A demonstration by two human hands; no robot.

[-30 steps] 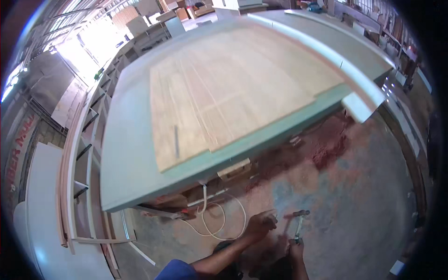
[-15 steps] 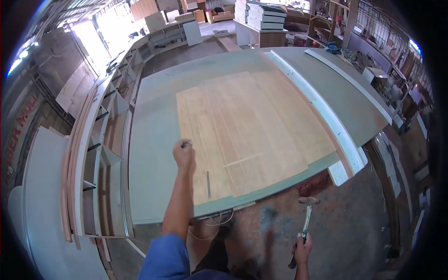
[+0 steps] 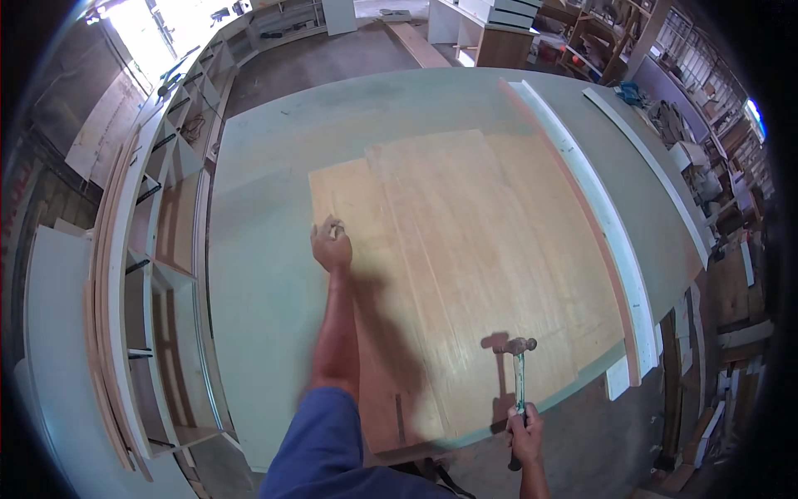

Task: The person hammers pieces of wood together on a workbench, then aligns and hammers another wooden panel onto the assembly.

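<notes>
My right hand (image 3: pixel 524 432) is wrapped round the dark grip of a hammer (image 3: pixel 519 366), a ball-peen kind with a worn green-and-white shaft. The hammer's head points away from me above the near part of the plywood sheets (image 3: pixel 465 241), and its shadow falls on the wood. My left arm reaches out over the left edge of the plywood. The left hand (image 3: pixel 332 248) is closed, fingers curled together; whatever small thing it may hold cannot be made out. A short dark strip (image 3: pixel 400 418) lies on the plywood near the front edge.
The plywood lies on a large green-grey board (image 3: pixel 258 274). A long white strip with a wooden edge (image 3: pixel 590 200) crosses its right side, with another pale strip (image 3: pixel 657 166) beyond. A shelf frame (image 3: pixel 158 274) stands along the left. White drawer units (image 3: pixel 490 25) are at the back.
My view has moved forward over the board. The hammer has come up from beside the board's front edge to above the plywood. My left hand has reached farther out, still closed.
</notes>
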